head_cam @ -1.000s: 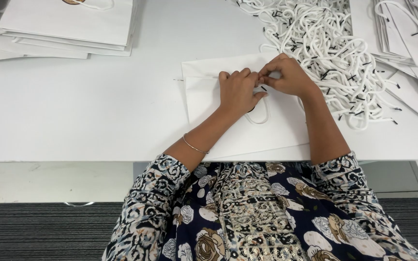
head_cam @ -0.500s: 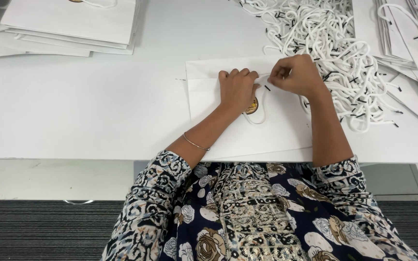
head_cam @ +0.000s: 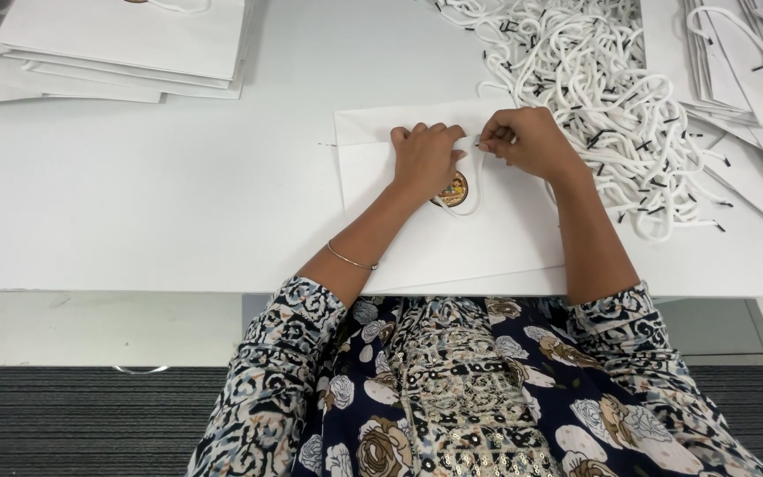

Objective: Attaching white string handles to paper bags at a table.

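A flat white paper bag (head_cam: 487, 238) lies on the white tabletop (head_cam: 178, 203) at its near edge. The left hand (head_cam: 426, 159) presses open-palmed on the bag's top; the right hand (head_cam: 532, 141) has its grip pinched on a white cord handle (head_cam: 479, 181), beside a heap of loose cords (head_cam: 611, 97).
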